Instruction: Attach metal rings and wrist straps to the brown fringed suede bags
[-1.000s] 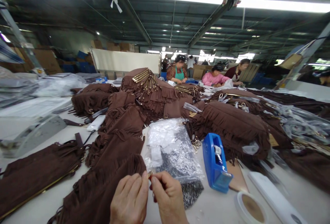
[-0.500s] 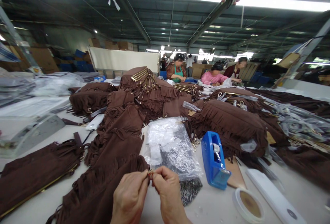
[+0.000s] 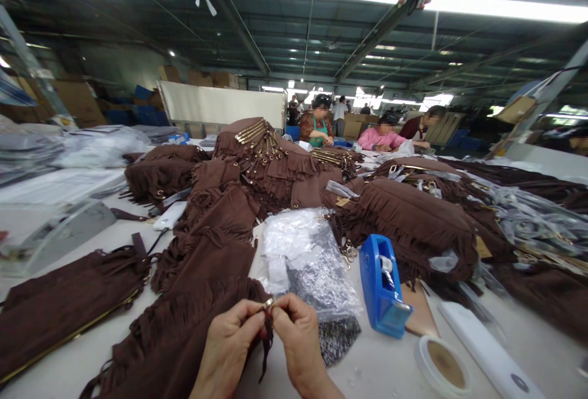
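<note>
“Head camera, and both hands are meeting low in the centre! The left hand point(image 3: 232, 341) is nearly closed, thumb and forefinger pinching a small gold-coloured fitting point(image 3: 267, 304).”

“And the right hand point(image 3: 301, 338)?”

“Pinched shut right beside it — whether on metal or strap, nobody can tell from here. The step looks like close fingertip work on that fitting.”

“What does the next move call for?”

“A steady left pinch, by the look of it, and small, careful turns from the right. The fitting could slip otherwise.”

“How does it look?”

“Tiny, shiny, detail blurred. A thin dark strap point(image 3: 265, 356) dangles beneath, between the hands, narrow and limp. Just left lies the fringed brown piece point(image 3: 174, 338), soft and rumpled, spread over the table point(image 3: 362, 374).”

“Around them?”

“A plastic-wrapped packet point(image 3: 298, 239) just beyond the fingers — and the blue tape dispenser point(image 3: 381, 282) off to the right, untouched by either hand.”
</note>
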A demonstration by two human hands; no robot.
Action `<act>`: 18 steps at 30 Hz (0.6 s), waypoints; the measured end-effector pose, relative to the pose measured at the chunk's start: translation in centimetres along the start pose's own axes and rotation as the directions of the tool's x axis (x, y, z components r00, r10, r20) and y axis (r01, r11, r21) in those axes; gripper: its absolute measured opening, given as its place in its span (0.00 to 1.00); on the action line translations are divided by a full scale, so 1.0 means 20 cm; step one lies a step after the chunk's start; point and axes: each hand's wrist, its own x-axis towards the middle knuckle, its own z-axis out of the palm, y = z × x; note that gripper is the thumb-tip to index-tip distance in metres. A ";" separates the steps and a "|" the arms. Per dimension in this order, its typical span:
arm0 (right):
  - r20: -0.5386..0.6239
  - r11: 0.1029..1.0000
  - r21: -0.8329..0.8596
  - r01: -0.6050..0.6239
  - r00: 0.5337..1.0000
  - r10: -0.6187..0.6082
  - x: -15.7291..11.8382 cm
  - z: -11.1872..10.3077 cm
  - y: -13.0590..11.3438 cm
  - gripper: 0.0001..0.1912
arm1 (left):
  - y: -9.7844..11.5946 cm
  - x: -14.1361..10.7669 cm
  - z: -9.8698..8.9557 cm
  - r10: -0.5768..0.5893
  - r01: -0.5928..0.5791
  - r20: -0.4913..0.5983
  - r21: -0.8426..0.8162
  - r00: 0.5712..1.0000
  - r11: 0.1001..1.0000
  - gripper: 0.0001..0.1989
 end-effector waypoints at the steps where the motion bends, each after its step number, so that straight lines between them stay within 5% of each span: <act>1: 0.009 0.999 0.031 -0.015 1.000 0.015 0.00 0.00 0.00 0.09 | 0.00 0.00 0.00 0.002 -0.002 -0.014 -0.008 1.000 1.000 0.13; 4: 0.024 0.997 0.063 -0.041 0.999 0.039 0.00 0.01 0.01 0.10 | -0.01 0.00 0.00 0.085 -0.082 -0.065 0.056 0.994 0.995 0.12; 7: 0.047 0.982 0.160 -0.101 0.994 0.095 -0.03 0.01 0.01 0.10 | -0.04 0.00 0.00 0.321 -0.292 -0.105 0.226 0.941 0.929 0.10; 9: 0.047 0.962 0.232 -0.147 0.989 0.139 -0.05 0.01 0.00 0.11 | -0.06 0.01 0.00 0.576 -0.493 -0.126 0.391 0.808 0.777 0.10; 13: -0.018 0.959 0.241 -0.151 0.987 0.160 -0.06 0.00 -0.01 0.12 | -0.10 0.02 0.02 0.907 -0.652 -0.016 0.691 0.420 0.313 0.11; 15: -0.012 0.963 0.226 -0.148 0.988 0.155 -0.06 -0.01 -0.01 0.12 | -0.11 0.03 0.03 0.947 -0.631 0.066 0.760 0.315 0.157 0.09; 18: -0.004 0.954 0.243 -0.174 0.984 0.181 -0.05 -0.01 0.01 0.13 | -0.12 0.03 0.04 0.955 -0.576 0.177 0.817 0.237 -0.008 0.08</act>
